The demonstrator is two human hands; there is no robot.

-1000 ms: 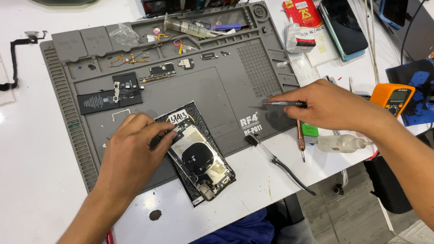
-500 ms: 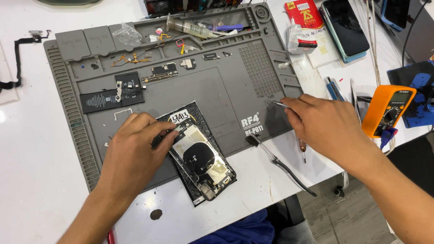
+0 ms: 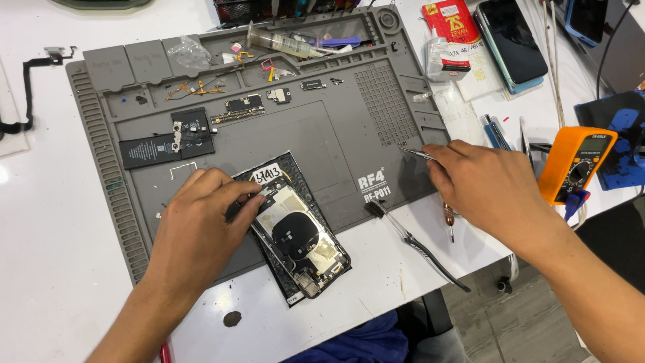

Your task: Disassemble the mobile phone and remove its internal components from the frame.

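Table (image 3: 40,269): white, carries the whole repair layout.
Mat (image 3: 316,141): grey, its top trays keep loose small parts sorted.
Phone (image 3: 295,235): opened, back up, at the mat's front edge for reach.
Left hand (image 3: 195,232): fingers pressed down on the phone's upper end, steadying it.
Right hand (image 3: 494,185): fingers pinched on tweezers (image 3: 418,154), tip over the mat's right edge.
Brush (image 3: 413,242): lies just beside the phone.

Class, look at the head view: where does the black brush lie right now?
The black brush lies at the grey mat's front right edge, between the opened phone and the right hand, its handle running out over the white table.
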